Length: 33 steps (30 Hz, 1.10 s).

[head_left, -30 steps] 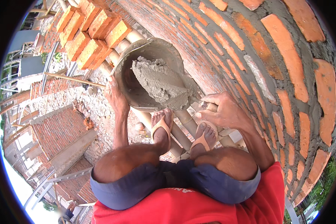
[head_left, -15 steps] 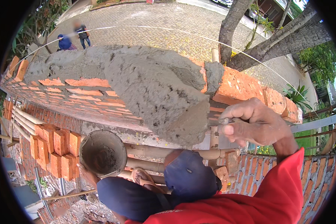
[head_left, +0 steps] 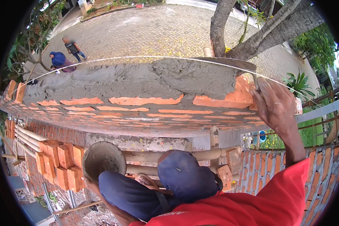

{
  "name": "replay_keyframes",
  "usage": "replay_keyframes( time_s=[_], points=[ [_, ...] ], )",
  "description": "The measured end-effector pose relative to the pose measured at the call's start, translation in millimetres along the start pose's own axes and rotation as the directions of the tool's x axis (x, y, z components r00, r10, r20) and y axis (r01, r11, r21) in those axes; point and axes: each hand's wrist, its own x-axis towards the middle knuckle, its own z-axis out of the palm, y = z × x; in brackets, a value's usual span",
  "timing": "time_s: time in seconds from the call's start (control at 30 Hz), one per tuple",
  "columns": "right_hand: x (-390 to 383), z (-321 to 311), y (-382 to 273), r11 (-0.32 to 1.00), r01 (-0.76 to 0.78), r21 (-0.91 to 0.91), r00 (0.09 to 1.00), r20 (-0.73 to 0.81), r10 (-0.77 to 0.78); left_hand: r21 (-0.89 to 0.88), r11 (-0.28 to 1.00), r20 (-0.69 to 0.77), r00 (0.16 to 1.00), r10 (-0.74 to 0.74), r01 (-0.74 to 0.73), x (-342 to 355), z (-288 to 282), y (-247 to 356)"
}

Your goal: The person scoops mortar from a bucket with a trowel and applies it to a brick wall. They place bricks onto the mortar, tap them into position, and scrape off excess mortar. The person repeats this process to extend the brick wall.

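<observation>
My right hand [head_left: 275, 101] is closed round the handle of a trowel at the right part of a brick wall [head_left: 147, 101]. The trowel blade [head_left: 229, 63] lies along the far edge of the wall top, against a thick layer of wet grey mortar [head_left: 192, 77]. Bare orange brick [head_left: 243, 94] shows between the mortar and my hand. Down by my knee, my left hand [head_left: 89, 185] grips the side of a mortar-coated bucket [head_left: 104, 160]; its fingers are mostly hidden. The bucket's inside wall is smeared grey, and how much it holds cannot be made out.
A white string line [head_left: 139, 57] stretches above the wall. Stacked bricks [head_left: 60, 162] stand left of the bucket, and bamboo poles [head_left: 143, 169] run below the wall. Two people [head_left: 73, 49] are on the paving beyond; a tree trunk [head_left: 220, 30] rises at the far right.
The mortar-laden trowel has moved away from me to the wall's far edge. Mortar now covers more of the wall top toward the right. My left hand stays at the bucket.
</observation>
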Motion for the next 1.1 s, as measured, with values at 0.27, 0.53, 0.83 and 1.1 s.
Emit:
replay_keyframes(
  time_s=[0.27,0.53,0.83,1.1],
  points=[
    [-104,-9,25,0.941,-0.326,-0.085,0.945,-0.037,0.324,0.011,1.0,0.063,0.998,0.021,-0.021,7,-2,5],
    [-160,49,-69,0.85,-0.456,0.263,0.876,-0.036,0.481,0.033,0.977,0.07,0.976,0.208,-0.211,-39,-17,-2],
    [-11,251,-327,0.665,0.03,0.746,0.809,0.373,-0.454,0.062,0.965,0.277,0.933,0.23,-0.257,-58,-13,13],
    [-14,275,-431,0.552,0.547,0.629,0.526,0.254,-0.811,-0.017,0.961,0.262,0.926,0.27,-0.276,-61,-13,6]
  ],
)
